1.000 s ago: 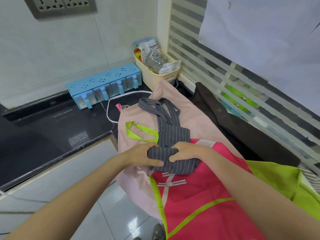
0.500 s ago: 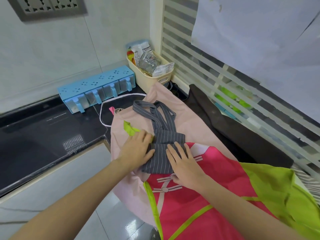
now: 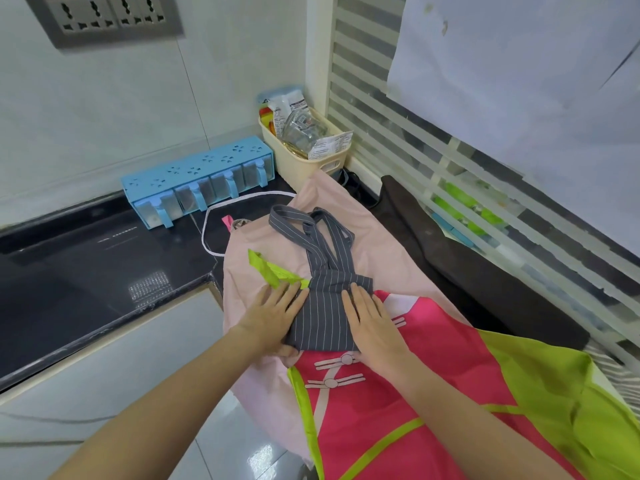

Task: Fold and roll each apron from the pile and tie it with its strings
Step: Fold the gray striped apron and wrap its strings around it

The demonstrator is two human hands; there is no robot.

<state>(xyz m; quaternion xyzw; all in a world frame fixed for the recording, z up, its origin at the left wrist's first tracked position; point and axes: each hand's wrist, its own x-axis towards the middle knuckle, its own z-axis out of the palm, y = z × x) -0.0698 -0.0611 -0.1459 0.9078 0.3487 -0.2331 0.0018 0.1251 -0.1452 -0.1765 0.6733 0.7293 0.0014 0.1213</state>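
On the black counter (image 3: pixel 86 278), both hands lie flat, holding nothing. The left hand (image 3: pixel 273 315) and right hand (image 3: pixel 372 315) flank the folded striped apron (image 3: pixel 325 322); its strings (image 3: pixel 320 239) trail away from them.

- Both hands, left (image 3: pixel 273 315) and right (image 3: pixel 372 318), formerly gripping the bunched striped apron (image 3: pixel 323 318), now lie flat along its sides.
- Apron now spread flat.

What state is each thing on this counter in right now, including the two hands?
Grey striped apron: folded flat into a narrow panel, straps splayed out beyond it, untied.
Left hand: fingers straight, pressing the apron's left edge.
Right hand: fingers straight, pressing its right edge.
Pink apron: spread open underneath.
Pale pink apron: spread flat, lowest in view.
Cream basket: full of packets.
Blue spice rack: drawers shut.
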